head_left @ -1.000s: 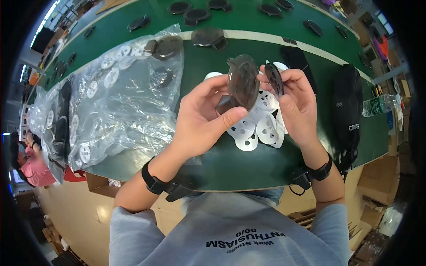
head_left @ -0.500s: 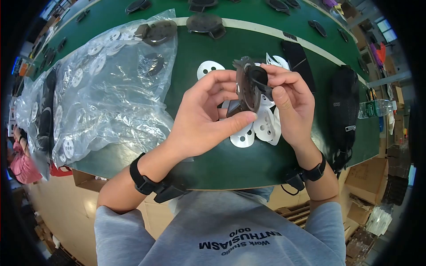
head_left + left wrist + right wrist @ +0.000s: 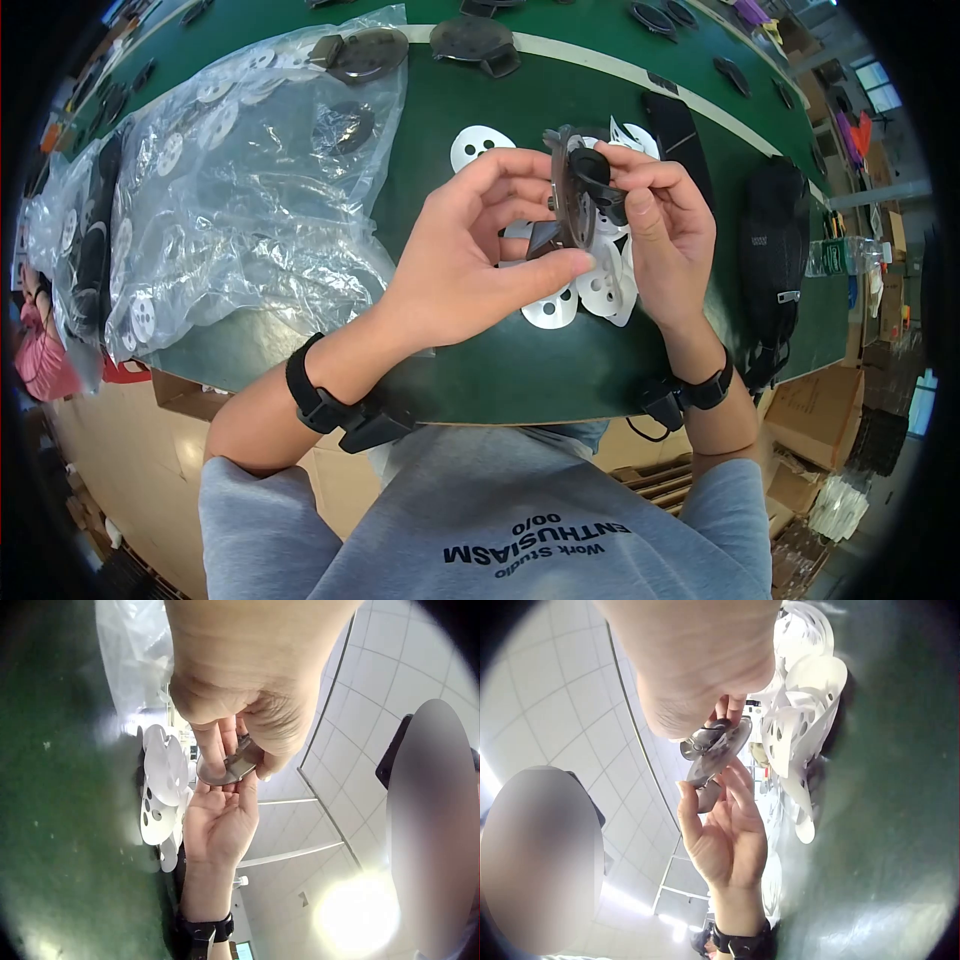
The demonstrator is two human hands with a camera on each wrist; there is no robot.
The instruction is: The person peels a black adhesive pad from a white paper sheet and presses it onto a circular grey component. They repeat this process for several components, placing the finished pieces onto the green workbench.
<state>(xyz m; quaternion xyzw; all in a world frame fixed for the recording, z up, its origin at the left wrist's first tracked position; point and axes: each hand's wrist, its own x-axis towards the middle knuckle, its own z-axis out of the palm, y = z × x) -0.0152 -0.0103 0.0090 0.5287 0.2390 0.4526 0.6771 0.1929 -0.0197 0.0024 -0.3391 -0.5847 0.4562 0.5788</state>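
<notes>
My left hand (image 3: pixel 455 255) grips a translucent grey oval plate (image 3: pixel 567 205), stood on edge, with a boxy block on its near-left side. Thumb and fingers hold it by the rim. In my right hand (image 3: pixel 672 235) is a dark, thin round-ended piece (image 3: pixel 590 168), pinched between thumb and fingertips. Its face lies right up against the grey plate's right side. From the right wrist view, the dark piece (image 3: pixel 702 740) overlaps the plate (image 3: pixel 721 756) at an angle. Below the hands lie several white sheets with holes (image 3: pixel 600 290), partly hidden by them.
Left on the green table (image 3: pixel 480 385) lies a clear plastic bag (image 3: pixel 250 220) with white sheets inside. More grey plates (image 3: pixel 472 42) stand farther back. On the right are a black pouch (image 3: pixel 775 230), a flat black item (image 3: pixel 678 135) and a plastic bottle (image 3: pixel 835 257).
My right hand has turned the dark piece and brought it against the grey plate. The left hand has rotated the plate more edge-on. Over the last half second, the hands barely move.
</notes>
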